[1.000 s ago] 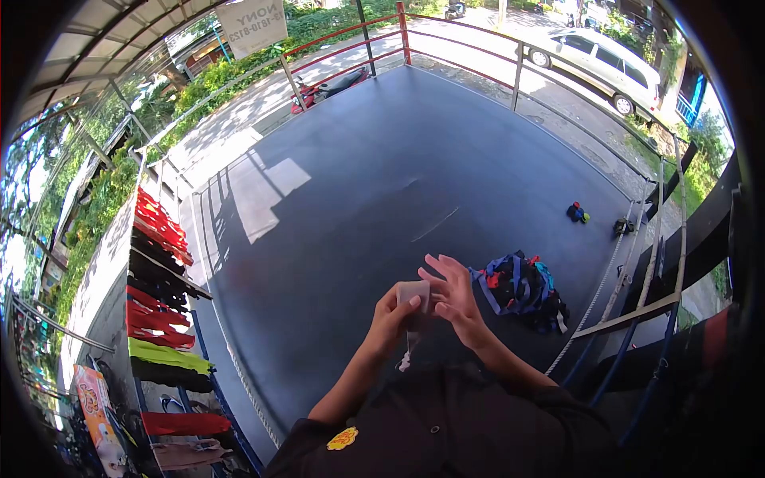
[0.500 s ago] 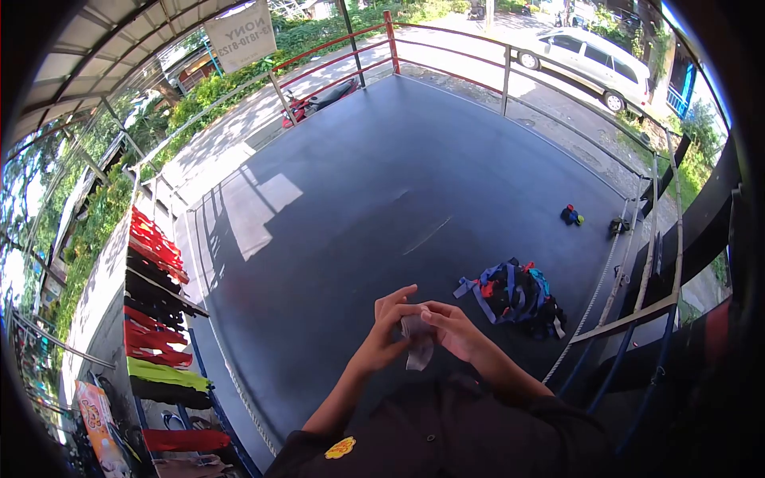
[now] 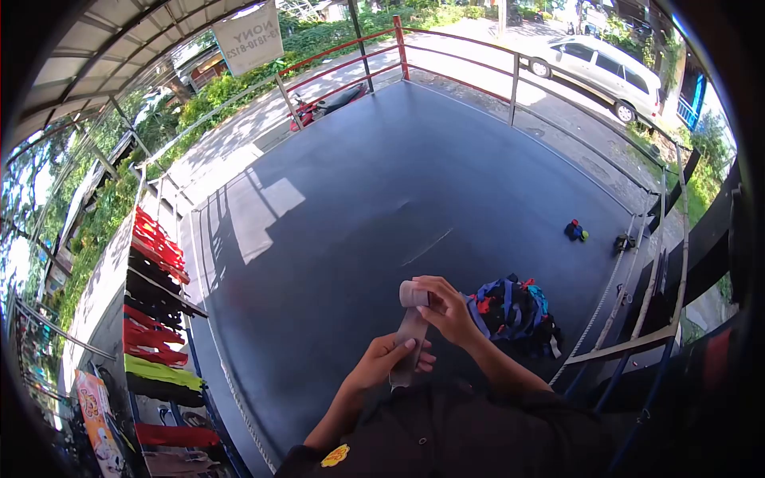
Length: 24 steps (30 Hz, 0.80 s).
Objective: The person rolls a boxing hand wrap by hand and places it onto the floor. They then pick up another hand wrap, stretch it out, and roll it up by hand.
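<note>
A pale greyish hand wrap is partly rolled up, its roll [image 3: 412, 294] at the top and a flat strip [image 3: 409, 338] hanging down toward my shirt. My right hand [image 3: 448, 309] closes around the roll from the right side. Lower down, my left hand [image 3: 381, 362] grips the strip, with the thumb lying on top of it and the fingers behind. The strip's lower end drops in front of my dark shirt, where its tip is hard to make out.
A heap of blue, black and red wraps [image 3: 510, 307] lies on the dark ring mat [image 3: 343, 207] beyond my right arm. Small gloves or pads [image 3: 575, 231] rest farther right. Ropes and rails border the mat. Red, black and lime cloths [image 3: 163, 370] hang at left.
My hands have come apart: the right has moved up with the roll, the left down along the strip. More of the strip is now stretched between them. The view has shifted slightly.
</note>
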Motion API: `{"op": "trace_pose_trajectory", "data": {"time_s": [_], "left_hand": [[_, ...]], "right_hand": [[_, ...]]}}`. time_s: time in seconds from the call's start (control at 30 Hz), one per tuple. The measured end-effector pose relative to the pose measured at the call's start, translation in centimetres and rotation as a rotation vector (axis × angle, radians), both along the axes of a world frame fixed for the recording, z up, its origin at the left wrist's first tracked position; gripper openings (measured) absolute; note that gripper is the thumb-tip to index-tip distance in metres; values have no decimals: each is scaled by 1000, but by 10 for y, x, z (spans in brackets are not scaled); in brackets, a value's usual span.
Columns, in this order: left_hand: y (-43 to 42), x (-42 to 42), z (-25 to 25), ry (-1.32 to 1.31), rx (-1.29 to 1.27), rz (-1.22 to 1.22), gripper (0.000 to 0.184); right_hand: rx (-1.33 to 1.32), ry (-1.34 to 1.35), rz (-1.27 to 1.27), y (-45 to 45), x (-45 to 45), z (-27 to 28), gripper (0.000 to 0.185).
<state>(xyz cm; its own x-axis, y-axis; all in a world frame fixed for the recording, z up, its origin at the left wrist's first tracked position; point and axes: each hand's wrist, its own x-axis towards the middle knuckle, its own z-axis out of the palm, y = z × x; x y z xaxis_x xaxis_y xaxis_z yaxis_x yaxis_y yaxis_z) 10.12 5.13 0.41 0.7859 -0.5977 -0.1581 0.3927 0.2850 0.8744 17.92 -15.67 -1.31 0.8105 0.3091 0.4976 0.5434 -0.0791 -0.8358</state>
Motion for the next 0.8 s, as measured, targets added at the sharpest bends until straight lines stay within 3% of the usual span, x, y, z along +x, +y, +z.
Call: {"op": "trace_pose_trajectory", "data": {"time_s": [0.07, 0.13, 0.33, 0.4, 0.47, 0.5, 0.6, 0.67, 0.7, 0.77, 0.8], "left_hand": [[-3, 8, 4, 8, -29, 72, 38], [-9, 13, 6, -3, -36, 102, 38], [-33, 25, 31, -30, -133, 143, 42], [-38, 30, 39, -106, -167, 200, 54], [-32, 42, 42, -275, -143, 255, 71], [-30, 49, 40, -272, -183, 320, 72], [-27, 75, 22, -290, -240, 470, 71], [-28, 96, -11, -49, -287, 709, 65], [-29, 99, -32, 6, -220, 698, 62], [-19, 106, -106, 111, 588, 433, 63], [-25, 92, -101, -49, 1015, 233, 60]], "right_hand": [[30, 1, 66, -8, 8, -12, 52], [204, 177, 284, -17, 12, -13, 53], [-71, -75, 318, -40, 28, -2, 49], [-154, -171, 323, -46, 38, 0, 52], [-103, 257, 358, -58, 26, 16, 65], [-46, 298, 452, -60, 27, 20, 76], [12, 349, 561, -70, 20, 42, 83], [43, 394, 629, -74, 21, 51, 85], [83, 434, 676, -75, 22, 54, 87], [154, 482, 673, -74, 26, 58, 89], [228, 528, 656, -73, 28, 59, 92]]}}
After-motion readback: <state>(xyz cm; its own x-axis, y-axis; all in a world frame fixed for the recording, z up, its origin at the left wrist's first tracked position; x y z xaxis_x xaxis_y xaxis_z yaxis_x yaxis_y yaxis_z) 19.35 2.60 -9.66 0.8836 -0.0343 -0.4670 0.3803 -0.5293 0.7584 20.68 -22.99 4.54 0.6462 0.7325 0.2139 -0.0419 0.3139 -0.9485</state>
